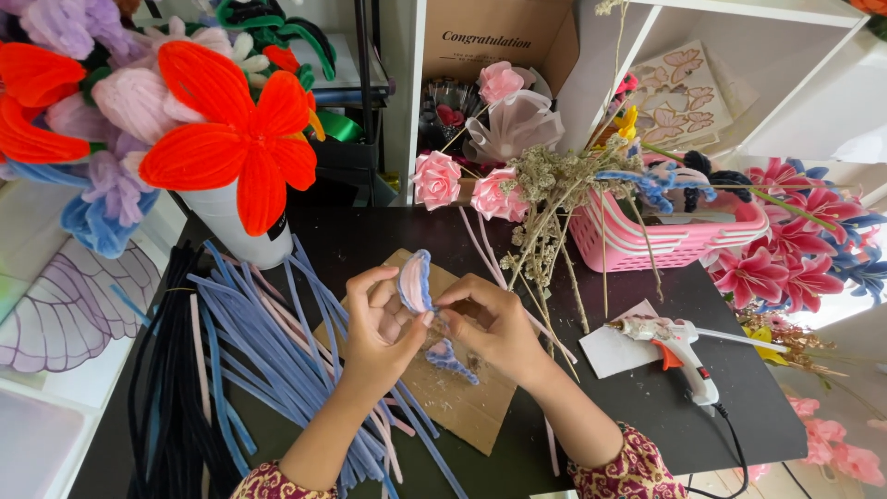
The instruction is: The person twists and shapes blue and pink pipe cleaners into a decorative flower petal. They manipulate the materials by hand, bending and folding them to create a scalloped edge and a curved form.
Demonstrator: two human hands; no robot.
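My left hand (374, 328) and my right hand (490, 323) meet over a brown cardboard sheet (471, 407) on the black table (647, 388). Between the fingertips of both hands stands a small pink petal edged in blue (415, 280), made of pipe cleaner. My left thumb and fingers pinch its lower left side; my right fingertips hold its base. A second small blue and pink petal (450, 357) lies on the cardboard just below my hands.
Several blue, pink and black pipe cleaners (249, 342) lie spread at the left. A white vase (242, 231) of large fuzzy flowers stands behind them. A glue gun (679, 346) rests on white paper at the right, near a pink basket (665, 236), dried stems and pink roses.
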